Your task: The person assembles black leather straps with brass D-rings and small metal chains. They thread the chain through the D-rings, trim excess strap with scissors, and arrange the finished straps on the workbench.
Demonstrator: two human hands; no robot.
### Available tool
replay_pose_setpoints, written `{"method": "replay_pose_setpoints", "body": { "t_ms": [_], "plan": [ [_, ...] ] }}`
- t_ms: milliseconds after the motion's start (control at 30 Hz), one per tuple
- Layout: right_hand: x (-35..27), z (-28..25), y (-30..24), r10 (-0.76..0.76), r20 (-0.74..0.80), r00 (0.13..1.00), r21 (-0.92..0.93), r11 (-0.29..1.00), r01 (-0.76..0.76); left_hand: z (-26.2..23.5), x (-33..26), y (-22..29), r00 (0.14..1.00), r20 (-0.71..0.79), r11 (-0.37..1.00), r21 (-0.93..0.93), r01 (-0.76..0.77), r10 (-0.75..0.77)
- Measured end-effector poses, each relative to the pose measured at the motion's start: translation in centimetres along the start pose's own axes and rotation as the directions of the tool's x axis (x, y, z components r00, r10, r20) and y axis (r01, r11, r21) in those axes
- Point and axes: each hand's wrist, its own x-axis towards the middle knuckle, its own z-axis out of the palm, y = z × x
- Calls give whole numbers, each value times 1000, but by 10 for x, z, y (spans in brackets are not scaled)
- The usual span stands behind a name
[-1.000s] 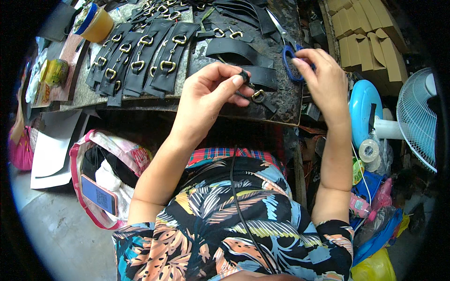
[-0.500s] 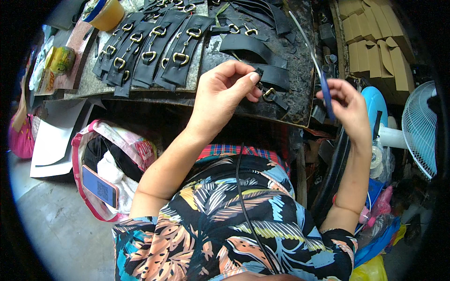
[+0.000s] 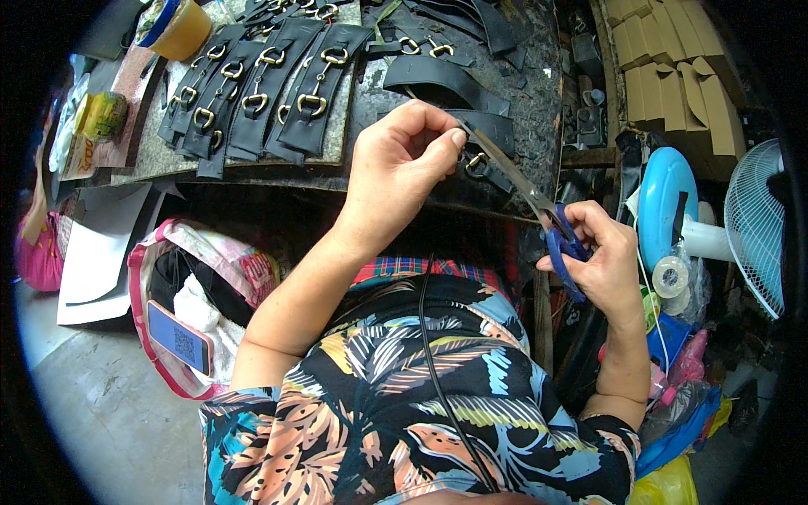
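My right hand [image 3: 610, 261] grips scissors [image 3: 568, 252] by their blue handles. Their long metal blades slant up and left, with the tips beside my left fingertips. My left hand [image 3: 400, 168] is closed in a pinch at the front of the workbench. A small dark end shows at its thumb, probably black strap, though the fingers hide most of it. Just below those fingertips is a gold-coloured metal buckle [image 3: 477, 165] on a short black strap; whether it joins the pinched piece I cannot tell. Behind, curved black straps [image 3: 446, 82] lie on the dark bench.
Several black straps with gold-coloured bits [image 3: 257, 105] lie in a row on a pale board at left. Beyond them stands a tub [image 3: 181, 29]. Cardboard boxes [image 3: 673, 93] and a fan [image 3: 753, 227] are at right. A bag with a phone [image 3: 179, 337] sits at lower left.
My right hand has moved down and left, turning the scissors so the blades now reach my left fingertips. My left hand stays nearly in place, still pinching.
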Motion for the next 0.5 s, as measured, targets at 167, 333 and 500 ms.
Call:
{"method": "replay_pose_setpoints", "body": {
  "t_ms": [167, 333, 500],
  "plan": [
    [-1, -4, 0, 91, 112, 989, 92, 991, -102, 2, 0, 2, 1000, -7, 1000, 21, -11, 12],
    [-1, -2, 3, 13, 146, 989, 67, 997, -23, 1, -2, 4, 1000, -1, 999, 31, 15, -15],
    [7, 0, 12, 50, 106, 993, 191, 979, -70, -5, -7, 2, 999, 13, 992, -122, 41, -39]
  ]
}}
